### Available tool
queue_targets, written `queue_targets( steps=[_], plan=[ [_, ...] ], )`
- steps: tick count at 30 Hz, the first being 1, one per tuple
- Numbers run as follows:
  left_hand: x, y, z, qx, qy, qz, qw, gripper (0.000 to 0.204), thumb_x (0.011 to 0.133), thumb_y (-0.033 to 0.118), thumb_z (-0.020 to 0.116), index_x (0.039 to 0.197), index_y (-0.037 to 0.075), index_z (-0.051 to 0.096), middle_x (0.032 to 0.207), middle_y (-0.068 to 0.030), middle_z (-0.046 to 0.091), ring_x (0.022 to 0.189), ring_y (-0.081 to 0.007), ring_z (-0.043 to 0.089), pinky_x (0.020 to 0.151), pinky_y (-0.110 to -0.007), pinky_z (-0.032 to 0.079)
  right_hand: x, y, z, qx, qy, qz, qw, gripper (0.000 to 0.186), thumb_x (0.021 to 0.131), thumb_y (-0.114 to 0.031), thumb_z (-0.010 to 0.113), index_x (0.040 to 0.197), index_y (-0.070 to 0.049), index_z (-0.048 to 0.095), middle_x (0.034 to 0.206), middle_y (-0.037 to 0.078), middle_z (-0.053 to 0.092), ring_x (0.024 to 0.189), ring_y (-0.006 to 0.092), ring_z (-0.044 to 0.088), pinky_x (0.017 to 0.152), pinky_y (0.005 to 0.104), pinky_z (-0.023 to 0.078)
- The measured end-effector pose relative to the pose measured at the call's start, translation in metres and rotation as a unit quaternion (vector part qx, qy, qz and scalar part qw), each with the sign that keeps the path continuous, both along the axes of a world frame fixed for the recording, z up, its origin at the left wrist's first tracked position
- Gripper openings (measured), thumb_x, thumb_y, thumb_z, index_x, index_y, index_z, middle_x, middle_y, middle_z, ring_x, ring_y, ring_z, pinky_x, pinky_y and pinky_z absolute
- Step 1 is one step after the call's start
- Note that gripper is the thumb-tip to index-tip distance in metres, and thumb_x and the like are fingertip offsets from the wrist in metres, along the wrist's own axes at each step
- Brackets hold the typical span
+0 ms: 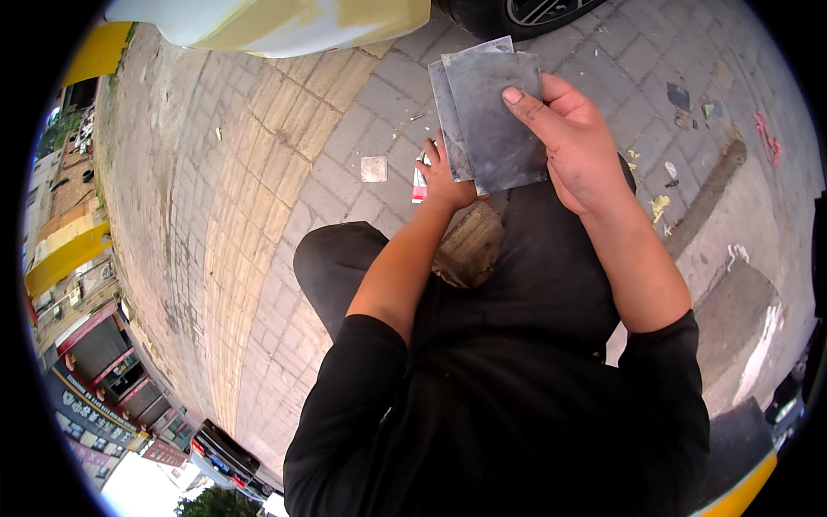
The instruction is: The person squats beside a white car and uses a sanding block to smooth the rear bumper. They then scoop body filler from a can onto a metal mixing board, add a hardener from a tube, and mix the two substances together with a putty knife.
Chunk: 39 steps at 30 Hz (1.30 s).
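Two hands, left point(448, 177) and right point(573, 142), hold two or three overlapping grey sheets point(495, 116), the exact count unclear, while one small pale square point(374, 168) and one red-and-white scrap point(419, 188) lie on the paving point(258, 172) beneath one car wheel point(517, 13).

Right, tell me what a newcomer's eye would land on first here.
First, the grey metal sheets, fanned at top centre above the person's lap, held in both hands: the right hand pins them with its thumb on top, the left hand supports their lower left edge. Then the white and yellow vehicle body along the top edge, over grey brick paving.
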State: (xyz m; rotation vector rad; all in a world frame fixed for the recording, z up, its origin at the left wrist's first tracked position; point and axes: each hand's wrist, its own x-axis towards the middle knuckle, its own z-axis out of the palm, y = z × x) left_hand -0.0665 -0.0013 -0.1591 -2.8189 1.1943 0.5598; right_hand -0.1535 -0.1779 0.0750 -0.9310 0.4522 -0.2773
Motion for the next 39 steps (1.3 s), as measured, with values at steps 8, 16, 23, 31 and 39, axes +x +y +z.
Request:
queue_targets(
  steps=[8, 16, 23, 31, 39],
  plan=[
    [0.018, 0.004, -0.002, 0.035, 0.067, -0.008, 0.997, 0.132, 0.047, 0.053, 0.088, 0.153, 0.013, 0.021, 0.158, -0.0220, 0.015, 0.145, -0.0465, 0.011, 0.106, -0.069, 0.022, -0.011, -0.009, 0.005, 0.007, -0.010, -0.037, 0.999, 0.019, 0.096, -0.013, 0.062, 0.110, -0.001, 0.062, 0.101, 0.004, 0.068, 0.091, 0.0093, 0.062, 0.082, 0.0260, 0.049],
    [0.020, -0.006, 0.016, 0.039, 0.108, -0.023, 0.993, 0.128, 0.046, 0.049, 0.090, 0.150, 0.013, 0.024, 0.155, -0.0214, 0.020, 0.143, -0.0454, 0.018, 0.104, -0.067, 0.028, -0.010, -0.009, 0.005, 0.017, -0.029, -0.022, 0.999, 0.017, 0.096, -0.013, 0.063, 0.108, -0.001, 0.063, 0.100, 0.004, 0.068, 0.091, 0.0081, 0.061, 0.081, 0.0253, 0.049],
    [0.038, -0.007, 0.051, 0.038, 0.148, -0.022, 0.988, 0.124, 0.045, 0.044, 0.091, 0.146, 0.015, 0.027, 0.152, -0.0211, 0.026, 0.140, -0.0447, 0.025, 0.102, -0.066, 0.035, -0.010, -0.011, 0.001, 0.013, -0.021, -0.012, 1.000, 0.017, 0.097, -0.011, 0.061, 0.110, 0.000, 0.062, 0.103, 0.005, 0.068, 0.093, 0.0087, 0.061, 0.083, 0.0257, 0.049],
    [0.048, 0.005, 0.053, -0.111, 0.189, 0.050, 0.974, 0.120, 0.049, 0.042, 0.086, 0.148, 0.011, 0.025, 0.148, -0.0239, 0.030, 0.137, -0.0457, 0.029, 0.105, -0.061, 0.036, 0.002, -0.010, -0.004, 0.022, -0.009, 0.004, 1.000, 0.017, 0.097, -0.007, 0.058, 0.112, -0.002, 0.062, 0.109, 0.005, 0.067, 0.101, 0.0100, 0.060, 0.091, 0.0264, 0.044],
    [0.104, 0.039, 0.033, -0.282, 0.250, 0.252, 0.891, 0.116, 0.056, 0.047, 0.086, 0.143, -0.004, 0.028, 0.141, -0.0273, 0.039, 0.132, -0.0411, 0.040, 0.108, -0.045, 0.037, 0.010, -0.010, -0.014, 0.016, 0.002, 0.022, 1.000, 0.022, 0.097, -0.007, 0.059, 0.117, 0.000, 0.061, 0.112, 0.006, 0.067, 0.104, 0.0104, 0.060, 0.095, 0.0250, 0.043]
  ],
)
